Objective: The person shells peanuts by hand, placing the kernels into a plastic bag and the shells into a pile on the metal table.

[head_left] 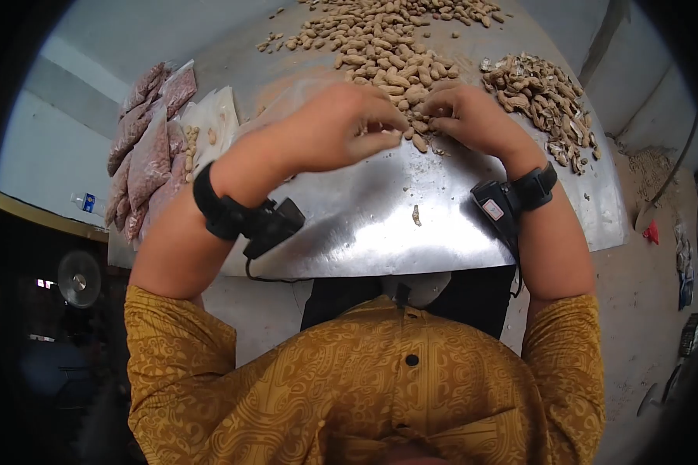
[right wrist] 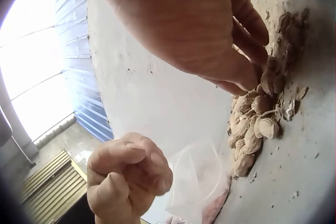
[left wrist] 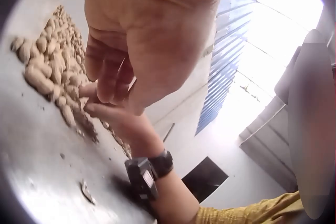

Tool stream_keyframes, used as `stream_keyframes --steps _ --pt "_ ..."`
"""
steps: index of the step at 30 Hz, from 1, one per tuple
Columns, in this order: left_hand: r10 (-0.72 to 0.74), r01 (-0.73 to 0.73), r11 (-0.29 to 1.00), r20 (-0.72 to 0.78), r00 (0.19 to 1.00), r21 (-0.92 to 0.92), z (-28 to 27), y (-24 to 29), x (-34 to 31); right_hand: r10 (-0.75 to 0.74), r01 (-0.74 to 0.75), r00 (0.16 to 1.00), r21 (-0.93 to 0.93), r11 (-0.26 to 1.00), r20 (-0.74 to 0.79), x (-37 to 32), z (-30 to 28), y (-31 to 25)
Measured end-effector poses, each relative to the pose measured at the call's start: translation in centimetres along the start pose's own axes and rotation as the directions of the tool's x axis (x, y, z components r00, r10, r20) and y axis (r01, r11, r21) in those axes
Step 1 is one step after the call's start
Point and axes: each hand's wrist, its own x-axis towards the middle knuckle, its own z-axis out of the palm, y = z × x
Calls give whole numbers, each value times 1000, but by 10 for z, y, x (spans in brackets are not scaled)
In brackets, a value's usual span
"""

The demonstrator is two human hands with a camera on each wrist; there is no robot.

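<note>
Unshelled peanuts (head_left: 395,74) lie heaped on a metal table (head_left: 357,209). My right hand (head_left: 473,116) is at the near edge of this heap, and its fairly straight fingers (right wrist: 247,71) touch the peanuts in the right wrist view. Just left of it, my left hand (head_left: 341,128) is raised over the table with its fingers bent in toward the thumb. The right wrist view shows the left hand's curled fingers (right wrist: 128,153) from the palm side, with no peanut visible among them. Part of that palm is hidden.
Broken peanut shells (head_left: 539,97) form a pile on the right. Filled bags of reddish kernels (head_left: 151,147) are stacked at the left, beside a clear plastic bag (head_left: 217,116) with a few peanuts by it. One shell fragment (head_left: 416,215) lies near the front edge.
</note>
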Motion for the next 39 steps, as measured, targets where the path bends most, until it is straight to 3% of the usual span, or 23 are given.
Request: stream_keyframes --steps 1,2,3,4,7,10,11,14,17,23,26,29,31,32,35,39 --pt "21 -32 986 -70 997 -163 16 2 -3 7 -6 1000 -6 1000 7 0 -1 -4" --pt "31 -54 973 -108 994 -225 31 5 -5 12 -12 1000 -14 1000 14 1 -1 -7" --pt "39 -79 955 -145 989 -287 46 8 -7 111 -112 993 12 994 32 1 0 -5" --pt "46 -109 932 -186 981 -345 57 9 -9 85 -84 996 -22 996 14 1 1 -3" --pt "-121 19 908 -218 968 -419 75 4 -13 24 -25 999 -43 999 -26 2 -1 -6" --pt "-366 262 912 -336 868 -317 73 -9 -11 3 -2 1000 56 998 -18 5 2 -19" --pt "-330 250 939 -413 848 -237 82 -18 -11 -6 7 1000 70 997 -8 5 6 -17" --pt "-337 355 934 -400 852 -31 88 -24 -14 31 -32 999 86 996 8 6 9 -17" --pt "-380 410 912 -343 859 17 87 -30 -14 31 -30 999 77 997 -17 5 9 -18" --pt "-376 391 920 -354 856 -33 92 -39 -15 50 -41 997 155 987 -56 6 8 -26" --pt "-336 307 941 -506 795 -142 93 -39 -16 136 -121 990 309 943 -28 6 7 -29" --pt "-497 210 775 -370 785 -596 82 -30 -14 279 -270 957 577 770 77 4 9 -34" --pt "-548 24 473 -273 791 -881 85 -30 -14 289 -307 945 715 629 152 6 11 -37" --pt "-555 -70 279 -220 803 -958 87 -30 -15 265 -279 954 732 622 138 6 14 -37" --pt "-555 -190 104 -215 804 -976 89 -28 -13 235 -198 970 755 625 60 7 25 -39" --pt "-556 -220 73 -223 801 -973 92 -27 -12 249 -244 962 770 589 114 8 17 -40"
